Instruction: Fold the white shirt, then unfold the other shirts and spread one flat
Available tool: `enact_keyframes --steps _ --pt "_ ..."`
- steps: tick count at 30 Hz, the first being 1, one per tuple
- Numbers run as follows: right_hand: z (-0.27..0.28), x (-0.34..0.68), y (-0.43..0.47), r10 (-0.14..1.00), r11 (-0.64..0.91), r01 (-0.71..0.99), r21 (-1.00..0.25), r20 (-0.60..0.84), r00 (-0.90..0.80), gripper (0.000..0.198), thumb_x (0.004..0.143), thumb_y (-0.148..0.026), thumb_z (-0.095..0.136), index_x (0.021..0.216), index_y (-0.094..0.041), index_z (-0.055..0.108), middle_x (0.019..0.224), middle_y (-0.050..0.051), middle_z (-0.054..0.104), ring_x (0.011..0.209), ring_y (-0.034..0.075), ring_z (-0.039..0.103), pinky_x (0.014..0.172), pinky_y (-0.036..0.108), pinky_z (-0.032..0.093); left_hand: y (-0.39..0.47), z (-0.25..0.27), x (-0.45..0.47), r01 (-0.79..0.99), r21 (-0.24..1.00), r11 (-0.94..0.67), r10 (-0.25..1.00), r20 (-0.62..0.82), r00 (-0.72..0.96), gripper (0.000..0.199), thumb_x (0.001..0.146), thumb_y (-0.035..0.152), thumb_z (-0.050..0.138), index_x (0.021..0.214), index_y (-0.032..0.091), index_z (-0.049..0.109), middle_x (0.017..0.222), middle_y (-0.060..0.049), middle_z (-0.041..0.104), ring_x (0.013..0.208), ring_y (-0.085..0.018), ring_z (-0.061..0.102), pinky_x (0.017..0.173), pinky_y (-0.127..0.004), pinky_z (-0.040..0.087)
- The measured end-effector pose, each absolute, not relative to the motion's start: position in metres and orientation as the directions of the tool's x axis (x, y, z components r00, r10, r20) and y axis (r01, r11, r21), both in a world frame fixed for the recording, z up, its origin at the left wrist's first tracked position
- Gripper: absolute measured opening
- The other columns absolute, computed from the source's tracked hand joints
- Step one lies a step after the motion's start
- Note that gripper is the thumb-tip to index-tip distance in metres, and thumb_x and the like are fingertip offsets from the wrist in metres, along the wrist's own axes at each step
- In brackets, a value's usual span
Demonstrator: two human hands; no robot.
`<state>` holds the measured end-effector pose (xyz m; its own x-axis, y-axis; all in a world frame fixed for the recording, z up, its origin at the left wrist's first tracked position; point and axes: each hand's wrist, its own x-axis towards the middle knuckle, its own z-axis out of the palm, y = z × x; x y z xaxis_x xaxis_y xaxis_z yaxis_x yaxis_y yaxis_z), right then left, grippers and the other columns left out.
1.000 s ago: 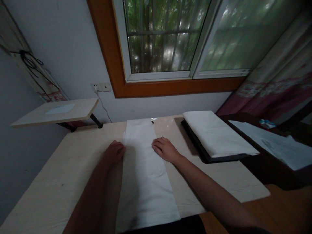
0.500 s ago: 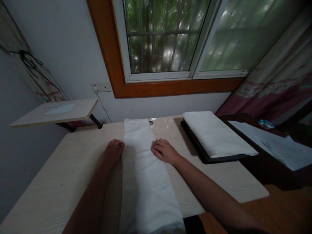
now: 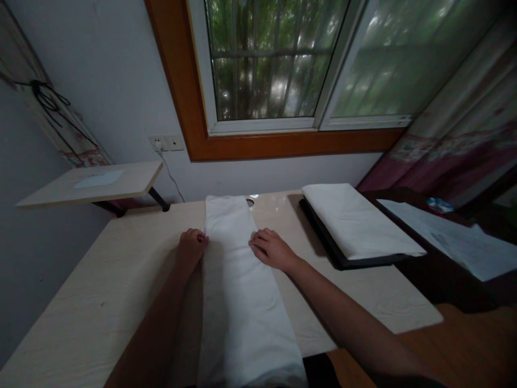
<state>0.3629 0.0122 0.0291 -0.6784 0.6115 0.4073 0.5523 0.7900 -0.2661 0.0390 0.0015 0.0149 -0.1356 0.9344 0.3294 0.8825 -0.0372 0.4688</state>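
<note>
A long strip of folded white cloth (image 3: 238, 291) lies flat on the desk, running from near the far edge down toward me. It looks like a garment, but I cannot tell which kind. At the strip's left edge, the curled fingers of my left hand (image 3: 191, 249) pinch the fabric. Across from it, my right hand (image 3: 271, 248) is closed on the right edge, thumb and fingers together. The strip is widest at its near end, which runs out of view at the bottom.
A pale wooden desk (image 3: 100, 280) stands under the window. To the right lies a folded white cloth (image 3: 359, 221) on a black one (image 3: 323, 237). A small raised shelf (image 3: 133, 178) is at the left. White sheeting (image 3: 464, 242) covers a dark surface at far right.
My left hand has shifted slightly to the right, a little farther onto the cloth's edge. My right hand and the cloth stay nearly where they were.
</note>
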Motion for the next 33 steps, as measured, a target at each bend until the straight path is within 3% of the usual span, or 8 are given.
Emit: enact_keyframes --steps 4,9,13,19,23,26,31,33 --pt "0.031 0.363 0.011 0.605 0.794 0.548 -0.263 0.412 -0.681 0.019 0.095 -0.026 0.056 0.109 -0.024 0.068 0.108 0.009 0.066 0.100 0.023 0.056 0.088 0.039 0.043 0.000 0.016 0.041 0.854 0.521 -0.019 0.935 0.312 -0.170 0.007 0.083 0.028 0.059 0.081 0.023 0.055 0.081 -0.003 0.063 0.083 -0.022 0.061 0.082 -0.036 0.049" --pt "0.028 0.365 0.011 0.594 0.804 0.534 -0.263 0.402 -0.697 0.023 0.093 -0.027 0.060 0.114 -0.025 0.067 0.114 0.008 0.065 0.104 0.024 0.056 0.091 0.040 0.043 -0.005 0.017 0.039 0.818 0.574 0.033 0.931 0.281 -0.235 0.020 0.088 0.027 0.054 0.107 0.022 0.051 0.082 -0.001 0.064 0.073 -0.019 0.063 0.070 -0.032 0.049" --pt "0.027 0.367 0.013 0.593 0.805 0.531 -0.263 0.388 -0.706 0.026 0.092 -0.030 0.062 0.117 -0.026 0.066 0.115 0.008 0.065 0.106 0.024 0.055 0.091 0.040 0.042 -0.007 0.018 0.035 0.872 0.489 -0.001 0.938 0.304 -0.169 0.033 0.083 0.019 0.055 0.116 0.020 0.056 0.085 -0.005 0.063 0.085 -0.024 0.062 0.082 -0.038 0.049" --pt "0.029 0.368 0.012 0.590 0.807 0.527 -0.266 0.379 -0.713 0.028 0.091 -0.031 0.063 0.118 -0.026 0.066 0.115 0.009 0.064 0.105 0.024 0.055 0.090 0.039 0.043 -0.012 0.021 0.037 0.978 0.204 -0.037 0.922 0.385 -0.046 0.040 0.090 0.015 0.050 0.124 0.026 0.066 0.127 -0.013 0.060 0.114 -0.031 0.056 0.099 -0.047 0.045" --pt "0.031 0.368 0.010 0.588 0.809 0.526 -0.263 0.380 -0.714 0.026 0.092 -0.031 0.061 0.117 -0.025 0.066 0.114 0.009 0.064 0.104 0.025 0.054 0.090 0.040 0.043 -0.012 0.024 0.041 0.965 0.163 -0.205 0.911 0.392 0.127 0.041 0.095 0.018 0.046 0.130 0.028 0.063 0.146 -0.009 0.054 0.136 -0.029 0.045 0.113 -0.051 0.036" --pt "0.033 0.366 0.008 0.577 0.816 0.519 -0.254 0.384 -0.720 0.023 0.093 -0.032 0.060 0.114 -0.024 0.067 0.109 0.009 0.064 0.101 0.024 0.056 0.089 0.039 0.043 -0.014 0.023 0.049 0.934 0.161 -0.320 0.915 0.309 0.260 0.040 0.099 0.029 0.043 0.137 0.028 0.058 0.152 -0.007 0.050 0.144 -0.030 0.038 0.119 -0.057 0.027" --pt "0.038 0.356 0.009 0.603 0.794 0.573 -0.204 0.394 -0.694 0.020 0.099 -0.028 0.051 0.102 -0.022 0.070 0.094 0.009 0.066 0.093 0.022 0.059 0.085 0.038 0.043 -0.020 0.019 0.062 0.934 0.175 -0.311 0.941 0.195 0.277 0.047 0.101 0.041 0.040 0.145 0.030 0.050 0.158 -0.007 0.042 0.150 -0.032 0.028 0.118 -0.065 0.019" --pt "0.040 0.343 0.012 0.615 0.780 0.592 -0.200 0.417 -0.669 0.023 0.100 -0.028 0.048 0.107 -0.022 0.069 0.101 0.010 0.068 0.098 0.023 0.059 0.089 0.039 0.045 -0.022 0.018 0.063 0.938 0.166 -0.304 0.943 0.192 0.271 0.049 0.101 0.043 0.039 0.148 0.030 0.045 0.159 -0.007 0.039 0.151 -0.030 0.025 0.119 -0.064 0.017"
